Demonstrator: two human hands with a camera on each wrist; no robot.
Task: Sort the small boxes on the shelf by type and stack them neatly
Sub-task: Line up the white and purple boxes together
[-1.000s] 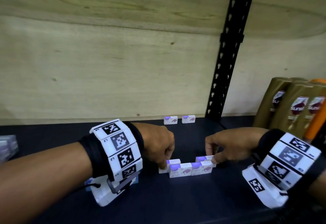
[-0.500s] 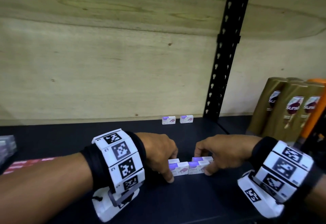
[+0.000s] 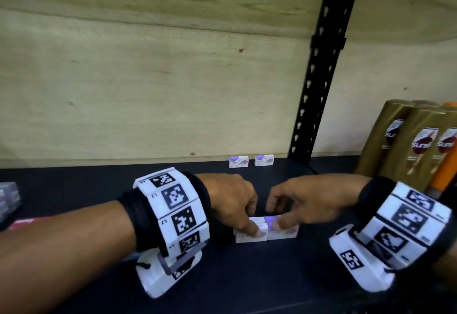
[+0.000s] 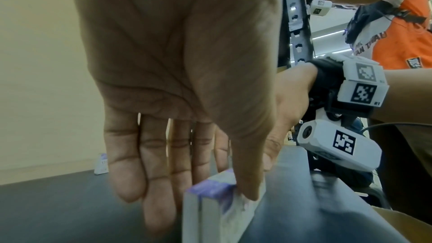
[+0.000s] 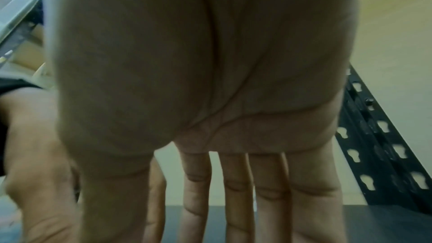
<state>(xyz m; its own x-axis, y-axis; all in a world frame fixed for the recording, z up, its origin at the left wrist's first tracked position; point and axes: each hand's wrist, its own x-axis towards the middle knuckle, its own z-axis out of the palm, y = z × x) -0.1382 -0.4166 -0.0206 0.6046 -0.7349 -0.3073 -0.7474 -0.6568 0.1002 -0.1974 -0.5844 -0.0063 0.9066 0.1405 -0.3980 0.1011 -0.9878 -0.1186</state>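
Observation:
Several small white-and-purple boxes (image 3: 268, 233) stand pressed together in a tight block on the dark shelf (image 3: 247, 284). My left hand (image 3: 251, 224) pinches the left boxes, thumb on the front face and fingers behind. In the left wrist view the thumb (image 4: 247, 182) presses on two upright boxes (image 4: 210, 215). My right hand (image 3: 274, 217) pinches the right boxes the same way, its thumb on their front. The right wrist view shows only the palm and fingers (image 5: 233, 200); the boxes are hidden there. Two more such boxes (image 3: 238, 162) (image 3: 264, 160) stand apart at the back wall.
Golden shampoo bottles (image 3: 415, 145) and an orange item (image 3: 445, 172) crowd the right end. A black slotted upright (image 3: 319, 73) rises behind the boxes. Flat packs (image 3: 7, 197) and a red pack (image 3: 24, 222) lie at the left edge. Another person in orange (image 4: 402, 25) stands beyond.
Both hands have moved toward each other, pushing the spread-out boxes into one tight block. Each thumb now sits on the front of the boxes.

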